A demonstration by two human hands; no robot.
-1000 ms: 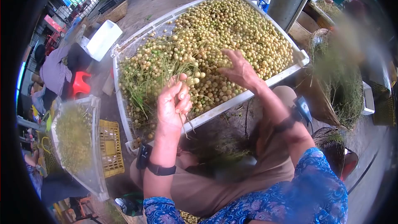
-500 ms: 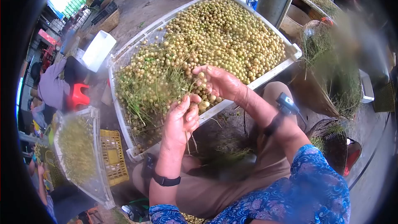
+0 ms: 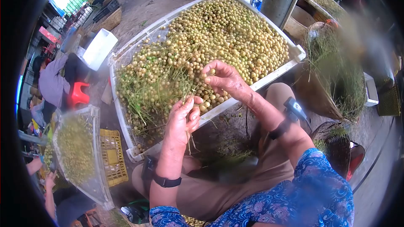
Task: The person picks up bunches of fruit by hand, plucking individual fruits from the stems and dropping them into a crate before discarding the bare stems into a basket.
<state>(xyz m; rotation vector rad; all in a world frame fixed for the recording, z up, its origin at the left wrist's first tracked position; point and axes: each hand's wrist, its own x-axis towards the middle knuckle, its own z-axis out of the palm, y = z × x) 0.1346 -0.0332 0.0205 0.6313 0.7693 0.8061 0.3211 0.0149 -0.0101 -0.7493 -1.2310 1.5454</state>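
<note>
My left hand (image 3: 184, 120) is closed around thin stems (image 3: 191, 141), whose ends hang below the fingers. Just above and to the right, my right hand (image 3: 227, 80) pinches a small round yellow fruit (image 3: 211, 72) between thumb and fingers. Both hands are over the near edge of a white mesh tray (image 3: 145, 33), which is heaped with small round yellow-green fruits (image 3: 235, 29). Green stalks with fruit on them (image 3: 147, 88) lie in a tangle at the tray's left, beside my left hand.
A metal post (image 3: 283, 0) rises behind the tray's right side. On the right a basket (image 3: 320, 92) overflows with stripped stalks (image 3: 345, 75). To the left are a second fruit tray (image 3: 97, 143), a yellow crate (image 3: 112, 155), a red stool (image 3: 78, 94) and a seated person (image 3: 54, 80).
My right hand has moved slightly up and away from my left hand, and a fruit now shows between its fingertips. My left hand stays nearly in place, holding the stems.
</note>
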